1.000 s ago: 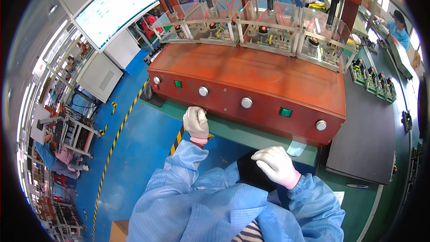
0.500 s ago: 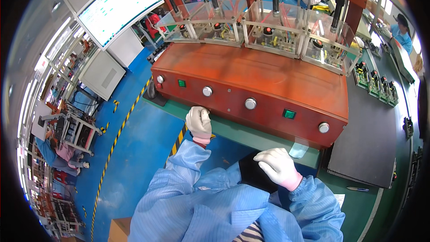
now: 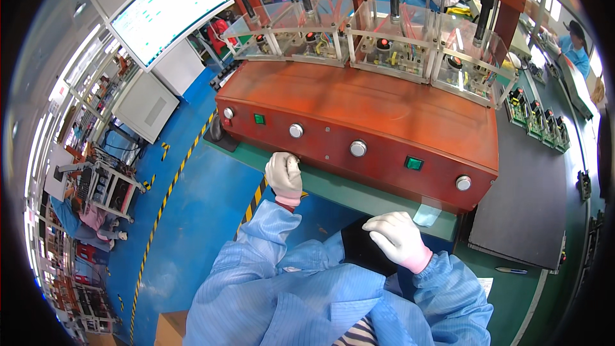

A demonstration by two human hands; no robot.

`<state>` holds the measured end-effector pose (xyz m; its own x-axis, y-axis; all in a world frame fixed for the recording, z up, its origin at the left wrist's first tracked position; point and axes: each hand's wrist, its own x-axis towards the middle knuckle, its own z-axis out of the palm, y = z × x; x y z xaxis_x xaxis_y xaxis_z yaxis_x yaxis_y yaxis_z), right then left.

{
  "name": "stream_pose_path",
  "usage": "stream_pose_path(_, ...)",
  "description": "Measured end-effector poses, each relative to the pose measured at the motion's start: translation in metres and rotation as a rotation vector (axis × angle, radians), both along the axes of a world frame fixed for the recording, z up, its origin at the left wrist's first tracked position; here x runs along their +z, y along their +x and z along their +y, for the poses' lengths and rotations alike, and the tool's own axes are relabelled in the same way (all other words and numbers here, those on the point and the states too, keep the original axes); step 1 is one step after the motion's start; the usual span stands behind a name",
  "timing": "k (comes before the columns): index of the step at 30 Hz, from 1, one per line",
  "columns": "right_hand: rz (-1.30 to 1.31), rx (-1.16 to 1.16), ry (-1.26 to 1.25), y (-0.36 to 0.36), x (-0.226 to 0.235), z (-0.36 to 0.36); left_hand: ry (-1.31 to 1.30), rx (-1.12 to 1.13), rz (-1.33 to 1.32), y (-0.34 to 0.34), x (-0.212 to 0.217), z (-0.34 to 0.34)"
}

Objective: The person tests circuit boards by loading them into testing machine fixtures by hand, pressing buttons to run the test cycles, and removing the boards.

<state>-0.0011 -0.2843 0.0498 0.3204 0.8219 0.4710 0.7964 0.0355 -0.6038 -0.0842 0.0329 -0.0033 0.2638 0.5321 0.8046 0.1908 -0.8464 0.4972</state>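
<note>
My left hand (image 3: 284,177), in a white glove with a pink cuff, is curled closed at the green table edge (image 3: 346,191), below the front of a red-orange test machine (image 3: 359,106). Its palm is hidden, so I cannot make out whether anything is in it. Farther right and nearer to me, my right hand (image 3: 398,238) rests with loosely bent fingers, its thumb a little apart; nothing shows in it. Round silver buttons (image 3: 358,148) and green switches (image 3: 414,163) line the machine's front panel. Behind them stand clear-walled fixtures (image 3: 391,51) holding circuit boards, under black clamps.
A lit screen (image 3: 170,13) stands at the far left. On the right are a black mat (image 3: 522,198), a row of green circuit boards (image 3: 538,118) and a pen (image 3: 510,270). A pale slip (image 3: 427,214) lies by the machine's foot. Co-workers (image 3: 574,51) sit farther off.
</note>
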Motion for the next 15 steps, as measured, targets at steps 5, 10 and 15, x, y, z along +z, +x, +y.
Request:
stream_pose_path(5, -0.002, -0.001, 0.008, 0.0002, -0.0009, 0.0, -0.006, -0.015, -0.005, 0.0001, 0.0007, 0.0002)
stream_pose_path(10, -0.002, -0.005, 0.01, -0.0001, -0.001, 0.0003, -0.018, -0.017, 0.002, -0.0006, -0.0002, 0.0016)
stream_pose_path(15, -0.005, 0.0, 0.013, 0.0002, -0.0003, 0.0006, -0.016, -0.009, 0.005, -0.0005, 0.0004, 0.001)
